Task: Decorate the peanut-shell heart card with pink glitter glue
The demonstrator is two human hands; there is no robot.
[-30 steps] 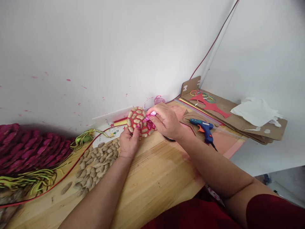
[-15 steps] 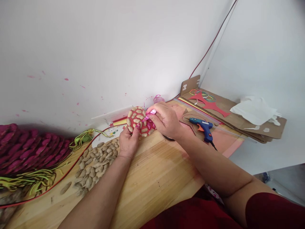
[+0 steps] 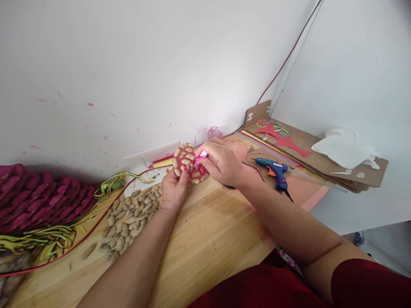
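Observation:
My left hand (image 3: 174, 190) grips the lower left edge of a red disc (image 3: 180, 157) with tan peanuts stuck over its face. The disc is tilted up toward me above the wooden table. Some peanuts on its right side are magenta. My right hand (image 3: 224, 164) pinches a small pink-and-white tool (image 3: 203, 154), whose kind I cannot make out, against those magenta peanuts. Its fingers and thumb hide part of the disc's right edge. Just left of my left wrist lies a heap of loose peanuts (image 3: 130, 222).
A blue glue gun (image 3: 272, 169) rests on brown cardboard pieces to the right. Farther right, flat cardboard (image 3: 302, 132) carries a red paper cutout (image 3: 282, 140) and white cloth (image 3: 346, 147). Magenta peanut-covered pieces (image 3: 41, 199) line the left; a red cable (image 3: 99, 222) crosses nearby.
My right hand and the small tool have shifted slightly down and left at the disc's right side. My left hand keeps its hold on the disc.

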